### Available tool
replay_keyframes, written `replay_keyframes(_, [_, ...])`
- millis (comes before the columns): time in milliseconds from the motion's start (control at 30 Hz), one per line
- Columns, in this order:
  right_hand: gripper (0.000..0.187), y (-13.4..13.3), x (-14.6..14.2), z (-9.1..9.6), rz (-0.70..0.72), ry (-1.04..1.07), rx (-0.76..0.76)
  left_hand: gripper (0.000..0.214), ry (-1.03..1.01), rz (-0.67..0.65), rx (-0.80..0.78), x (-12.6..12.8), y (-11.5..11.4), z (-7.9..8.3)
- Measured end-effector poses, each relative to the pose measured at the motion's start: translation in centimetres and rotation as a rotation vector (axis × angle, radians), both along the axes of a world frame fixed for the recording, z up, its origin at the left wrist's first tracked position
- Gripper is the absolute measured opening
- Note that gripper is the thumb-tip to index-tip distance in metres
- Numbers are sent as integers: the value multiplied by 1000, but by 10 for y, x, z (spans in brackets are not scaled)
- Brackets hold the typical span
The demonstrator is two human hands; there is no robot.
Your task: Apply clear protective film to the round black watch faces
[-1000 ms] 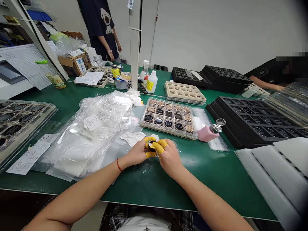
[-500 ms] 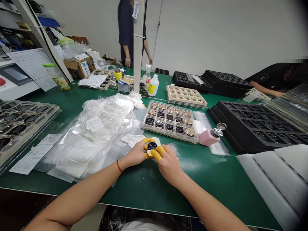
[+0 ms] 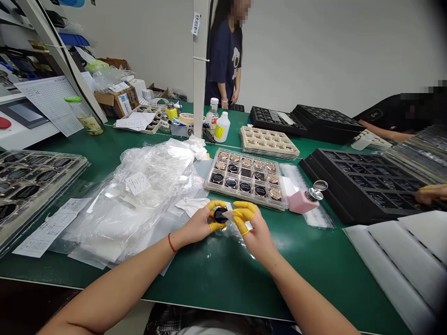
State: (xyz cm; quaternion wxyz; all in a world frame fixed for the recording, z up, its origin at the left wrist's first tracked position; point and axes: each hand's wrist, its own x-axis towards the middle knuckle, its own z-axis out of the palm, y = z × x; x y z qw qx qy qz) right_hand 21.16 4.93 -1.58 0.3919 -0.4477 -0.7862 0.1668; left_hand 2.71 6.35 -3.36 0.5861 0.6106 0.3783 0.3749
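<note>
My left hand (image 3: 196,228), in yellow finger cots, grips a round black disc with fine white print, like a watch face (image 3: 219,216), by its edge. In yellow cots too, my right hand (image 3: 256,232) pinches a small whitish piece (image 3: 229,215) against the disc's right side; I cannot tell if it is cloth or paper. Just beyond the hands lies a clear plastic tray (image 3: 240,193) of gold-toned and black round watch parts. A crumpled white wipe (image 3: 192,205) rests beside my left hand.
Plastic bags (image 3: 104,218) cover the left of the green table. A pink pump bottle (image 3: 303,203) stands right of the tray, before a black tray (image 3: 324,204). A co-worker's hand (image 3: 433,194) reaches over that tray. Another person (image 3: 223,60) stands behind the white post (image 3: 199,83).
My right hand has shifted right and its fingers have spread a little, with the whitish piece now at the disc's side. The standing person moved right; a co-worker's hand appeared at right.
</note>
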Motion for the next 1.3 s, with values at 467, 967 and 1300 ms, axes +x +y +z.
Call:
replay_keyframes(467, [21,-15,-17,-14,-73,-337,399,44,6,-1,32,0,0,-7])
replay_keyframes(967, [24,-1,-20,-11,-147,-289,304,37,87,-37,110,3,-6,-6])
replay_keyframes(1300, [20,13,-10,-6,-85,-218,140,51,-118,-134,-96,5,-5,-14])
